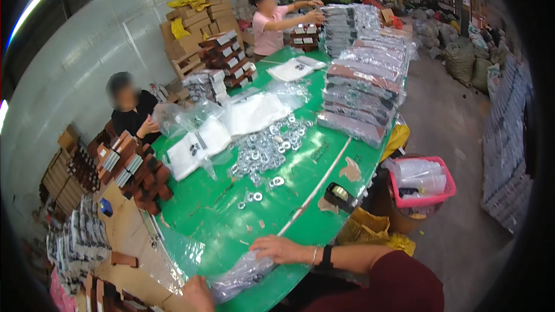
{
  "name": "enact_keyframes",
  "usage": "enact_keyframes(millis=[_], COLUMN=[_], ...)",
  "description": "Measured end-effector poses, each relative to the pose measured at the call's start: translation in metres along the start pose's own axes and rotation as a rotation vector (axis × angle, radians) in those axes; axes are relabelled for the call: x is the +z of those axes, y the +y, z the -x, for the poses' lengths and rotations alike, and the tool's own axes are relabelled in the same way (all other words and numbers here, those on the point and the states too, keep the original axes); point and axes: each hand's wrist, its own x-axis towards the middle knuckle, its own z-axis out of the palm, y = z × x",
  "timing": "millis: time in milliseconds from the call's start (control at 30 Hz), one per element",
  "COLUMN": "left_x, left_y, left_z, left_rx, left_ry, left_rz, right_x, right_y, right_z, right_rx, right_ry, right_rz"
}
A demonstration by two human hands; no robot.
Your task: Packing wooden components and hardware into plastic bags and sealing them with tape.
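Note:
A long package in a clear plastic bag point(240, 276) lies at the near edge of the green table, with dark parts showing dimly through the film. My right hand point(278, 249) lies over its far right end, fingers bent round the plastic. At the bag's left end, my left hand point(198, 292) is closed on the film; its fingertips are partly hidden. Loose clear film point(185, 249) spreads over the table just beyond my left hand. A heap of small bagged metal rings point(267, 149) sits in the middle of the table.
Stacks of bagged packages point(358, 95) line the table's right side. A tape dispenser point(340, 193) rests near the right edge, beside a pink basket point(425, 182). Reddish-brown pieces point(136, 167) are piled at left. Two people work across the table, one handling a plastic bag point(179, 117).

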Motion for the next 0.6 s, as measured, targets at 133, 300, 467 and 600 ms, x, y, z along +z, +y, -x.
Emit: enact_keyframes(millis=[133,300,467,600], left_x=[-0.038,-0.033,-0.008,-0.021], left_y=[0.064,0.158,0.159,0.161], left_z=[-0.005,0.037,-0.002,-0.009], left_rx=[-0.017,0.255,0.216,0.33], left_ry=[0.054,0.012,0.035,-0.008], left_rz=[-0.202,0.072,0.341,0.269], right_x=[-0.001,-0.016,-0.017,-0.017], right_y=[-0.004,-0.014,-0.013,-0.016], right_z=[0.001,-0.004,-0.006,-0.006], right_rx=[0.054,0.047,0.077,0.097], right_ry=[0.007,0.022,0.004,0.01], right_rz=[-0.004,0.002,-0.019,-0.055])
